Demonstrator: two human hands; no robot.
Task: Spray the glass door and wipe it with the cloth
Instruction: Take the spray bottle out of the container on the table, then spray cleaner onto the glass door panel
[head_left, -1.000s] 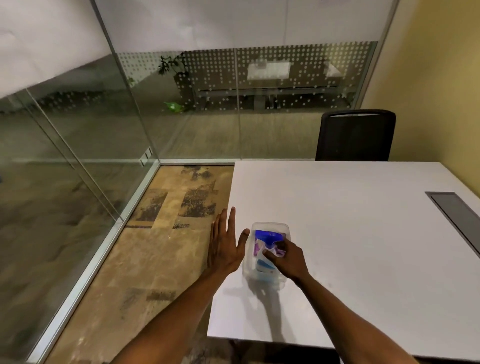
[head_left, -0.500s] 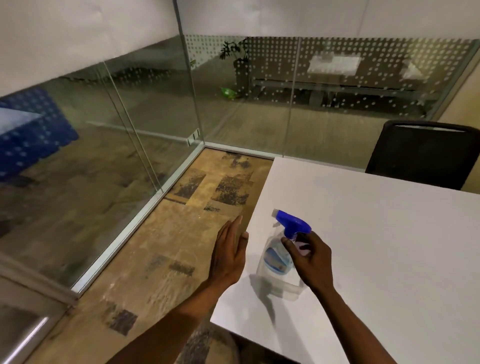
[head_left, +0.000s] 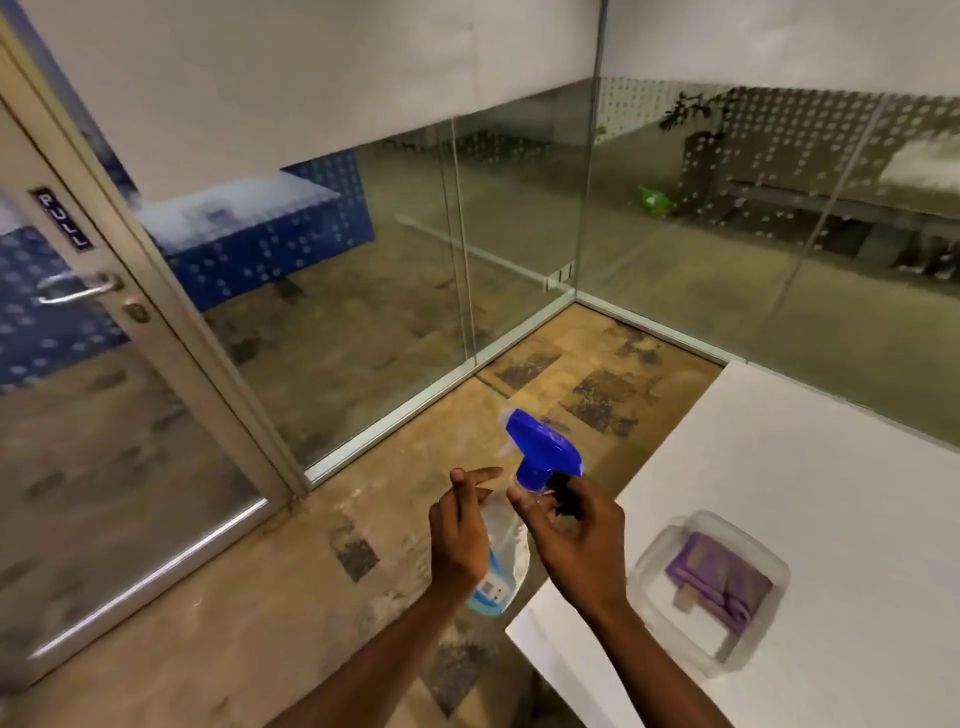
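A black plate reading "PULL" (head_left: 61, 220) sits above the glass door (head_left: 124, 426) handle (head_left: 78, 292). The right hand (head_left: 569, 530) pinches the spray bottle (head_left: 511, 525) at its neck, off the table (head_left: 779, 467) edge; the left hand (head_left: 460, 530), fingers straight, lies against its side. The purple cloth (head_left: 719, 579) lies in a clear container (head_left: 670, 545) just beside.

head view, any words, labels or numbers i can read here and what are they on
"PULL": reads vertically on a small dark sign on the glass door, above the door handle.
Label on the spray bottle: blue and white, with a small square code, too blurred to read.
Cloth in the clear container: no readable text.
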